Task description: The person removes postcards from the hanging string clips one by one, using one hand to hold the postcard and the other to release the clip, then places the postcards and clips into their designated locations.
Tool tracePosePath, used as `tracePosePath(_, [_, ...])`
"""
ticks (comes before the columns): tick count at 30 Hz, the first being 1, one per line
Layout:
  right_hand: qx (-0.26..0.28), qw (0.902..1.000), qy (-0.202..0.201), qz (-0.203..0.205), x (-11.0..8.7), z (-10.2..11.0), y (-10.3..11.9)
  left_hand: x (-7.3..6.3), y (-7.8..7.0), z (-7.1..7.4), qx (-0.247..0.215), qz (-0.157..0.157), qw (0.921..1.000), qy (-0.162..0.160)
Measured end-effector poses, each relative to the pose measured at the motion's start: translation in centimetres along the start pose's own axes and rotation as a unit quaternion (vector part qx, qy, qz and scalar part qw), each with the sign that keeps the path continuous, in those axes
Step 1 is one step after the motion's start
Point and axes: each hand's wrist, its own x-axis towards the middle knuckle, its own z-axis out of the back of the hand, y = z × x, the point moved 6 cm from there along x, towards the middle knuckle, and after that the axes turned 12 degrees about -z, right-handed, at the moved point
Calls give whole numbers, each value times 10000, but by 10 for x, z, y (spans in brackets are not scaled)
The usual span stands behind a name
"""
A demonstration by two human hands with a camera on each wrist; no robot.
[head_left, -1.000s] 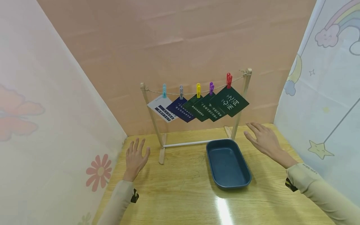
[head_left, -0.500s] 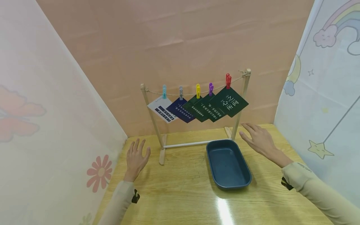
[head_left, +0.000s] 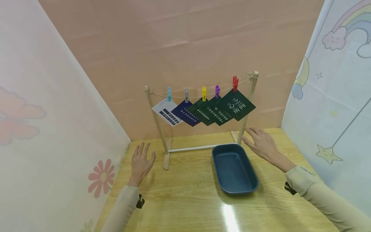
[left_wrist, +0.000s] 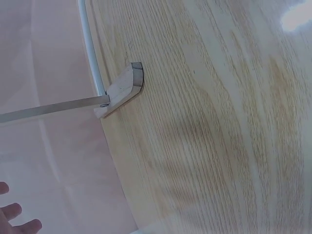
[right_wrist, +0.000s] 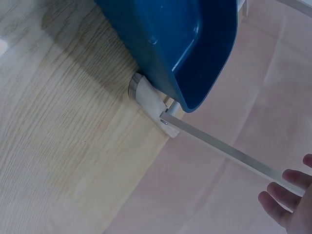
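Nothing is gripped by the left hand (head_left: 140, 163) or right hand (head_left: 263, 145), fingers apart; beyond them, five cards (head_left: 206, 112) are pegged up, none laid in the tray (head_left: 235, 172).

The table (head_left: 185, 193) has a pale, yellowish wood-grain top, with a bright streak of reflected light nearer the person than either hand. A dark blue tray (head_left: 234, 170) sits on it, open side up, just left of the right hand (head_left: 262, 146). A wooden stand (head_left: 157, 122) rests on two feet: one just right of the left hand (head_left: 141, 163), the other left of the right hand, behind the tray.
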Motion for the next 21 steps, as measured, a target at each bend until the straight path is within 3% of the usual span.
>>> tracePosePath(9, [80, 9991, -322, 252, 1, -4, 12, 2, -3, 2, -46, -105, 9994, -318])
tracePosePath(21, [363, 9981, -370, 326, 6, -12, 28, 3, -5, -2, -294, 55, 9987, -410])
